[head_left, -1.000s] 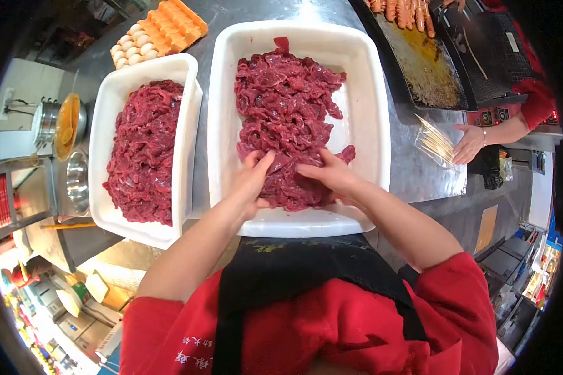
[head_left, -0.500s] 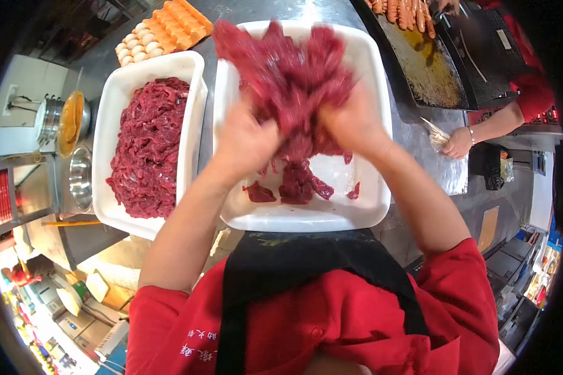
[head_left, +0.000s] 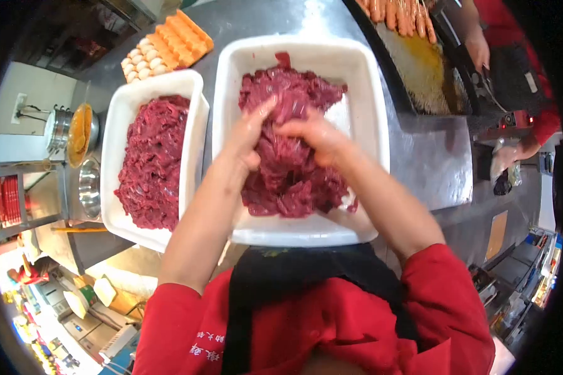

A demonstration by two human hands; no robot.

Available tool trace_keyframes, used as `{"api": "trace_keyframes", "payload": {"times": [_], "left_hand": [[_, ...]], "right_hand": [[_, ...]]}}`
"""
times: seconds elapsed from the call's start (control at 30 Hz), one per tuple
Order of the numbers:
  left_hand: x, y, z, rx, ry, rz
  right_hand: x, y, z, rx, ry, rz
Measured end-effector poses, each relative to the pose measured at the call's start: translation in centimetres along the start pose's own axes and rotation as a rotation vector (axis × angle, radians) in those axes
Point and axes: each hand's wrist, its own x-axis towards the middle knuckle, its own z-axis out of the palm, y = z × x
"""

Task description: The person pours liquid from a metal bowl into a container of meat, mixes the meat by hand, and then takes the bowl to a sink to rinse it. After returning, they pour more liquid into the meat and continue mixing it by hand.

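Dark red slices of raw meat (head_left: 288, 194) lie heaped in a white plastic tub (head_left: 300, 239) in front of me. My left hand (head_left: 244, 134) grips the left side of the heap, its thumb lying on top and its other fingers largely hidden. From the right, my right hand (head_left: 322, 137) holds into the same pile, thumb pointing inward, with most fingers buried in meat. Both hands are close together near the tub's middle. Some white bottom of the tub shows at the right.
A second white tub (head_left: 196, 144) at left holds more sliced meat. Behind it sits an orange egg tray (head_left: 181, 37) with several eggs (head_left: 142, 61). At right are a griddle (head_left: 428, 75) with sausages (head_left: 400, 17), and a co-worker's hands (head_left: 477, 50). Metal bowls stand far left.
The meat I held raised above the tub has come down into it, and my hands have moved closer together. The co-worker's hand with the skewers has left the table edge.
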Motion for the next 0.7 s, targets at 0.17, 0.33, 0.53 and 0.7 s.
{"api": "trace_keyframes", "payload": {"times": [0.17, 0.33, 0.53, 0.7], "left_hand": [[-5.4, 5.7, 4.1, 0.054, -0.13, 0.429], [-6.6, -0.2, 1.7, 1.295, 0.171, 0.545], [-9.1, -3.7, -2.2, 1.53, -0.082, 0.184], [-14.8, 2.9, -7.9, 0.879, 0.652, 0.861]], "right_hand": [[-3.0, -8.0, 1.9, -0.182, -0.045, -0.322], [-3.9, -3.2, 0.2, -1.003, 0.1, -0.76], [-6.7, 2.5, 0.3, -1.743, -0.344, -0.366], [3.6, 0.8, 0.1, -1.9, -0.24, -0.44]]}}
